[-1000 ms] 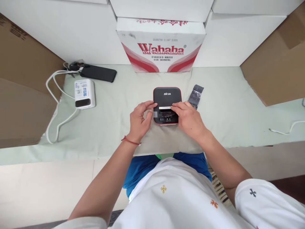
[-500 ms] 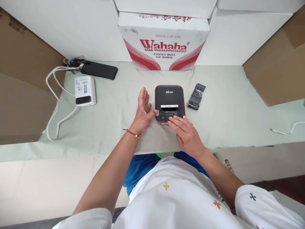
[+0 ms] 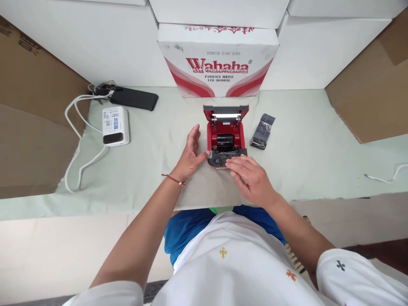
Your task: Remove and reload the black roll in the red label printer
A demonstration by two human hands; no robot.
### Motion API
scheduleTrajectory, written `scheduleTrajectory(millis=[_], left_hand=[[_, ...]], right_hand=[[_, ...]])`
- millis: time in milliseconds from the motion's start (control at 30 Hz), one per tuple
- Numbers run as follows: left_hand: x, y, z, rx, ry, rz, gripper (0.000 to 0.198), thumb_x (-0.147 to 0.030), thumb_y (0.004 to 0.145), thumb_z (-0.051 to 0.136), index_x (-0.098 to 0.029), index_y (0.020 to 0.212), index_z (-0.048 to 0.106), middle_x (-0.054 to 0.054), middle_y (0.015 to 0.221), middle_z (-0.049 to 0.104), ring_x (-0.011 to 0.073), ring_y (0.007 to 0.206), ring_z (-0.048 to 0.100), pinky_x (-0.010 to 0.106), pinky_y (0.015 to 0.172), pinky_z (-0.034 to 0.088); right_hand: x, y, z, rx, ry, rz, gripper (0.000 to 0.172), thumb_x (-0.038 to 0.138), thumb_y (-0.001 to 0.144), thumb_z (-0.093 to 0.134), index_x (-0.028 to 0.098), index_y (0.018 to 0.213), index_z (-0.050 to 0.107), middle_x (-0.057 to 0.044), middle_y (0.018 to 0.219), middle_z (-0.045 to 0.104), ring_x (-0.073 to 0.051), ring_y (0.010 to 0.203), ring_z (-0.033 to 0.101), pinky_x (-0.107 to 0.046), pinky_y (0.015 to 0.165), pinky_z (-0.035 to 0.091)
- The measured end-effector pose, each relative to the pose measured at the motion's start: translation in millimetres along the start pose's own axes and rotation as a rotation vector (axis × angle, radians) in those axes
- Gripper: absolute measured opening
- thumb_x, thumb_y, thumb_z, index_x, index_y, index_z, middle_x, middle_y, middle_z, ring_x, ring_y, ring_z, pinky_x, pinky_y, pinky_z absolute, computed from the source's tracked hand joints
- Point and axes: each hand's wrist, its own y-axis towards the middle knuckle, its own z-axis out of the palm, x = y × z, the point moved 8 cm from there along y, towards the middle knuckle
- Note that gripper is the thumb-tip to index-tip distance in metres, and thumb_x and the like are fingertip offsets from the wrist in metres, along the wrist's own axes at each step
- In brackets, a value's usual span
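Note:
A small black and red label printer [image 3: 211,131] stands on the cloth with its lid [image 3: 226,109] raised. Inside its red bay lies a dark, shiny roll [image 3: 225,140], and dark film stretches over the front panel. My left hand [image 3: 191,155] is open at the printer's left side, fingers extended, thumb touching the grey latch area. My right hand [image 3: 250,176] rests its outstretched fingertips on the front panel at the right, over part of the film; its fingers are slightly bent. Right of the printer lies a strip of dark film [image 3: 263,131] with a rolled end.
A white power bank [image 3: 115,126] with a white cable [image 3: 66,153] and a black phone [image 3: 134,98] lie at the left. A Wahaha water box [image 3: 219,63] stands behind the printer. Brown cartons [image 3: 35,119] flank the cloth-covered table [image 3: 306,140]. Another white cable end [image 3: 382,180] lies far right.
The printer's lid has swung up, showing the red inside and the dark roll. Both hands stay at the printer; my right fingers are a little more bent.

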Motion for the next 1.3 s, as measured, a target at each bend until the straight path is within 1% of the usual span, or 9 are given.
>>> scheduleTrajectory(millis=[167,300,533,667,833,967,1100,1200,1300], left_hand=[[1,11,-52.8,-0.182,0.215,-0.015,0.086,-0.071,0.095,0.065,-0.034,0.165,0.032,0.014,0.177,0.035,0.0340,0.165,0.036,0.057,0.135,0.031],[4,24,-101.5,-0.413,0.577,-0.088,0.066,-0.057,0.103,0.055,-0.022,0.158,0.046,0.017,0.167,0.050,0.0326,0.159,0.044,0.054,0.136,0.030],[19,19,-91.7,-0.371,0.964,-0.200,0.056,-0.031,0.099,0.043,-0.012,0.150,0.058,0.022,0.166,0.051,0.0353,0.159,0.042,0.061,0.137,0.021],[18,17,-89.0,-0.383,1.006,-0.196,0.055,-0.028,0.097,0.043,-0.008,0.144,0.063,0.023,0.161,0.056,0.0375,0.153,0.048,0.058,0.132,0.031],[17,18,-91.8,-0.407,1.032,-0.169,0.054,-0.026,0.095,0.044,-0.009,0.141,0.066,0.021,0.157,0.060,0.0385,0.149,0.052,0.058,0.129,0.035],[18,17,-91.7,-0.422,1.001,-0.151,0.053,-0.027,0.094,0.046,-0.012,0.142,0.066,0.019,0.156,0.061,0.0374,0.149,0.052,0.058,0.129,0.036],[19,18,-91.2,-0.418,0.989,-0.149,0.054,-0.028,0.094,0.046,-0.010,0.142,0.066,0.022,0.156,0.060,0.0375,0.150,0.051,0.058,0.130,0.034],[18,18,-91.7,-0.423,0.976,-0.151,0.054,-0.028,0.093,0.047,-0.011,0.141,0.066,0.021,0.156,0.061,0.0377,0.151,0.051,0.058,0.131,0.035],[17,18,-91.5,-0.418,0.958,-0.153,0.056,-0.028,0.091,0.049,-0.012,0.142,0.065,0.021,0.157,0.060,0.0383,0.151,0.050,0.059,0.131,0.034]], right_hand=[[-34,55,-20,0.040,-0.079,0.191,0.034,0.032,0.111,0.049,0.021,0.126,0.076,-0.009,0.120,0.081,-0.024,0.105,0.078,-0.035,0.090,0.060],[-62,104,5,0.341,-0.431,0.311,0.032,0.020,0.102,0.053,0.022,0.118,0.080,-0.010,0.115,0.082,-0.031,0.106,0.076,-0.040,0.085,0.056],[-68,130,43,0.565,-0.633,0.425,0.026,0.016,0.092,0.065,0.014,0.112,0.081,-0.020,0.107,0.081,-0.035,0.104,0.075,-0.040,0.084,0.053],[-53,116,28,0.514,-0.575,0.428,0.026,0.018,0.092,0.067,0.016,0.115,0.079,-0.018,0.115,0.078,-0.033,0.102,0.073,-0.038,0.081,0.053],[-33,67,-39,0.298,-0.091,0.320,0.032,0.037,0.097,0.068,0.022,0.125,0.076,-0.008,0.114,0.075,-0.023,0.089,0.069,-0.034,0.078,0.053],[-78,1,-83,0.290,0.081,0.489,0.048,0.056,0.095,0.068,0.023,0.129,0.076,-0.008,0.115,0.075,-0.016,0.066,0.058,-0.033,0.064,0.050],[-136,-42,-80,0.430,-0.137,0.631,0.036,0.043,0.091,0.069,0.022,0.119,0.081,-0.009,0.110,0.079,-0.024,0.085,0.069,-0.037,0.080,0.055],[-164,-43,-66,0.454,-0.245,0.675,0.036,0.034,0.088,0.071,0.022,0.120,0.081,-0.011,0.117,0.080,-0.028,0.100,0.073,-0.038,0.091,0.055],[-179,-15,-70,0.265,-0.263,0.645,0.037,0.037,0.090,0.070,0.022,0.121,0.081,-0.012,0.124,0.079,-0.029,0.102,0.074,-0.041,0.096,0.055]])
